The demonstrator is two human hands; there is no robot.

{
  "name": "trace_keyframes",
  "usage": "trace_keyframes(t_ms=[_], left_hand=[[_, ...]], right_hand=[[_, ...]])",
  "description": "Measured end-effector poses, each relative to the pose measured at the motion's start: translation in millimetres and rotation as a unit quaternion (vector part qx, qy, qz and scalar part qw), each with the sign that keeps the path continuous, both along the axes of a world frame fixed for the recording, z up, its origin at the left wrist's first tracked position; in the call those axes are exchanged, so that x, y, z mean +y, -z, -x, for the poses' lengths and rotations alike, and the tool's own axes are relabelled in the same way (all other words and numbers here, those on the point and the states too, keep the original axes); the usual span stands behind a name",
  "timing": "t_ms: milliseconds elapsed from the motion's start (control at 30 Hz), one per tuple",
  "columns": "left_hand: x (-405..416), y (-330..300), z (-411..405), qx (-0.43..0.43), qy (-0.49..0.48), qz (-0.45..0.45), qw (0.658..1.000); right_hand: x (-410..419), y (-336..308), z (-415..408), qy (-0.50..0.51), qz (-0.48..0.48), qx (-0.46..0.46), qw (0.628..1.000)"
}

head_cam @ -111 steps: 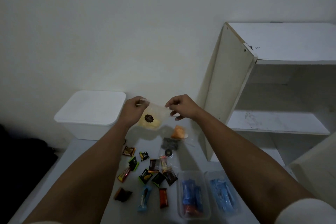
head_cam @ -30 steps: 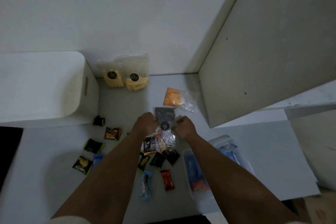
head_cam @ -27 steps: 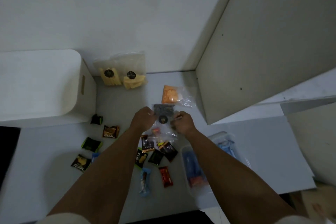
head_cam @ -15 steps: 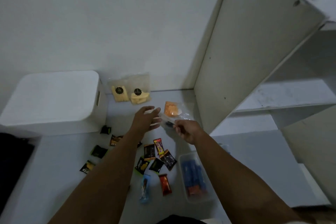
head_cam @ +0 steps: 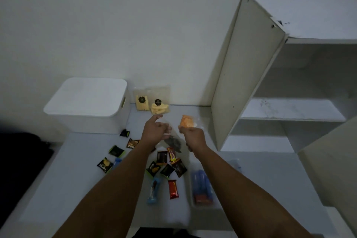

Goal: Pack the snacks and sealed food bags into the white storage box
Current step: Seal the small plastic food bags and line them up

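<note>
The white storage box [head_cam: 87, 102] stands at the back left of the table with its lid on. Between my hands, raised above the table, is a clear sealed bag of dark snack [head_cam: 173, 142]. My left hand [head_cam: 155, 131] holds its upper end, index finger pointing forward. My right hand [head_cam: 193, 137] pinches its other side with curled fingers. Two clear bags of yellow snack [head_cam: 159, 107] lean on the wall beside the box. An orange snack bag [head_cam: 186, 121] lies just beyond my right hand. Several small wrapped snacks [head_cam: 167, 168] lie scattered under my forearms.
A clear tub of blue packets [head_cam: 201, 187] sits on the table [head_cam: 77, 189] at the near right. A white open shelf unit [head_cam: 251, 83] rises on the right, its side panel close to my right hand. The wall runs behind the box and bags.
Both hands took the dark snack bag from the table and raised it. The view tilted up, showing more of the wall and shelf.
</note>
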State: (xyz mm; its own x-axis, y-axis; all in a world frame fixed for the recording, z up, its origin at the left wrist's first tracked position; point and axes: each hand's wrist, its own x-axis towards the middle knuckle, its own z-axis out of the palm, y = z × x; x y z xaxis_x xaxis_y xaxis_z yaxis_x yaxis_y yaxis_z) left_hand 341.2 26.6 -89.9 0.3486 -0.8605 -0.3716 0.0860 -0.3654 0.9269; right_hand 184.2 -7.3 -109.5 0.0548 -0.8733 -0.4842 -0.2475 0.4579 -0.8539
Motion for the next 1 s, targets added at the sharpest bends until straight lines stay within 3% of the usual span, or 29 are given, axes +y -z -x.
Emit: trace_keyframes(t_ms=[100,200,367,500,567,667,800,1000], left_hand=[[4.1,-6.1,-13.3,-0.063,0.045,-0.004,0.997],[2.3,-16.3,-25.6,-0.132,0.09,-0.013,0.987],[-3.2,-35.7,-47.2,-0.19,0.187,-0.023,0.964],[-6.7,-45.7,-72.3,-0.376,0.252,-0.008,0.892],[-8.8,-49.5,-84.0,-0.418,0.272,-0.005,0.867],[-14.0,-53.5,-98.7,-0.395,0.25,0.002,0.884],[-17.3,-53.7,-116.6,-0.256,0.23,-0.001,0.939],[-20.4,-51.4,-141.2,-0.173,0.214,0.024,0.961]], right_hand=[[2.7,-16.9,-7.3,-0.047,0.108,0.009,0.993],[3.7,-36.1,-17.6,-0.16,0.122,0.026,0.979],[0.8,-40.0,-33.1,-0.187,0.189,0.118,0.957],[-3.4,-42.6,-47.1,-0.132,0.2,0.225,0.944],[-0.4,-45.8,-55.1,-0.117,0.202,0.24,0.942],[4.1,-52.5,-68.3,-0.107,0.209,0.208,0.95],[9.3,-53.9,-88.2,-0.088,0.244,0.18,0.949],[20.6,-56.0,-114.2,-0.048,0.243,0.141,0.958]])
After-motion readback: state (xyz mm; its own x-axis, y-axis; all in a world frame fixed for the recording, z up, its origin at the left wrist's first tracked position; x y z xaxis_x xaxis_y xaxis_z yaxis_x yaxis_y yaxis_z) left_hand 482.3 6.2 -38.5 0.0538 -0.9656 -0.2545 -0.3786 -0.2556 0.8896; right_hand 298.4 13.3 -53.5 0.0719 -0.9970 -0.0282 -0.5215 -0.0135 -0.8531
